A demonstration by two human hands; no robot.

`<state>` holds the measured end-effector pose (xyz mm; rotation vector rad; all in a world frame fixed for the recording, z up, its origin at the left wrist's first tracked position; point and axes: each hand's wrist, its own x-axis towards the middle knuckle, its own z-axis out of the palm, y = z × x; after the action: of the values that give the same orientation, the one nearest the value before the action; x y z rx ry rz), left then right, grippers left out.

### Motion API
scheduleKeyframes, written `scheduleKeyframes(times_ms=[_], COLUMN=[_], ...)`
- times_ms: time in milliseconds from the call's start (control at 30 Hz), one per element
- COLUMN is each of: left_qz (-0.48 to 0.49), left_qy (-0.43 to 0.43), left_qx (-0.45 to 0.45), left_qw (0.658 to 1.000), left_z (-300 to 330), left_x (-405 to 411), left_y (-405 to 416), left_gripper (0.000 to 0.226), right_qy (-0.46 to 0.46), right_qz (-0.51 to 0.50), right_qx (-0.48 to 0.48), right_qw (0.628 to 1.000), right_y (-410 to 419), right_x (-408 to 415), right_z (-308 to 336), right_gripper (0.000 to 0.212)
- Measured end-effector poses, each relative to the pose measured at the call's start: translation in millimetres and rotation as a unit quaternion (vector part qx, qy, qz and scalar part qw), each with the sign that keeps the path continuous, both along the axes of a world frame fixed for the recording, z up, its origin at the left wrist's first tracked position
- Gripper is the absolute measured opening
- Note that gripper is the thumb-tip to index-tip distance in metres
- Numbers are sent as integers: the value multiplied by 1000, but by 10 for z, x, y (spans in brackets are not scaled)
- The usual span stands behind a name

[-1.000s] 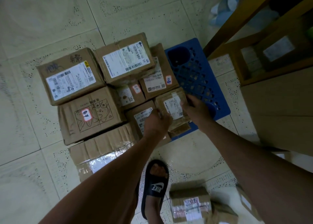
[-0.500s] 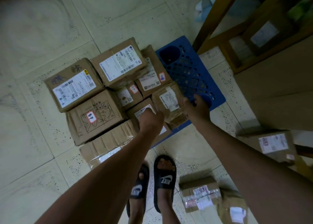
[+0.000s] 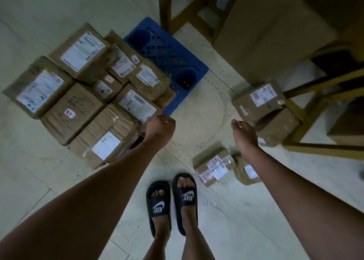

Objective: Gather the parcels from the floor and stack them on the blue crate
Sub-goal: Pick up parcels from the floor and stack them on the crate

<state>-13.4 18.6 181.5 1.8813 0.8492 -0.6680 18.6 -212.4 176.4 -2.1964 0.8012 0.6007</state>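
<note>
Writing I can actually read is scarce: "NIKE" in white on each of the two black slides (image 3: 173, 202) at the near edge, and nothing else, since the white shipping labels on the boxes are blurred.

I count about nine brown parcels in the stacked group (image 3: 88, 94) at the left; it covers the left part of the blue crate (image 3: 169, 62), whose right part shows bare. A labelled parcel (image 3: 260, 100) sits on another box at the right, beside wooden furniture legs (image 3: 319, 94). Two small parcels lie on the tiled floor (image 3: 206, 112) near my feet: a taped one (image 3: 214, 166) and a second (image 3: 248, 171) just right of it, partly behind my right forearm.

My left hand (image 3: 160, 127) is curled into a loose fist and holds nothing, hanging at the near right edge of the stack. My right hand (image 3: 243, 131) is relaxed and empty, near the right-hand parcels, not touching them.
</note>
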Motion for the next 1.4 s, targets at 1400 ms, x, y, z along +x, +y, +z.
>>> scheduleKeyframes(times_ms=[1400], left_qz=[-77], left_qy=[-62], left_qx=[122], left_qw=[988], left_z=[-1736], left_x=[-1080], left_y=[-2079], left_gripper=[27], right_qy=[72], right_qz=[-72], right_qx=[317], right_qw=[943], right_y=[-1035], right_x=[-1526], right_z=[-1591], right_gripper=[34])
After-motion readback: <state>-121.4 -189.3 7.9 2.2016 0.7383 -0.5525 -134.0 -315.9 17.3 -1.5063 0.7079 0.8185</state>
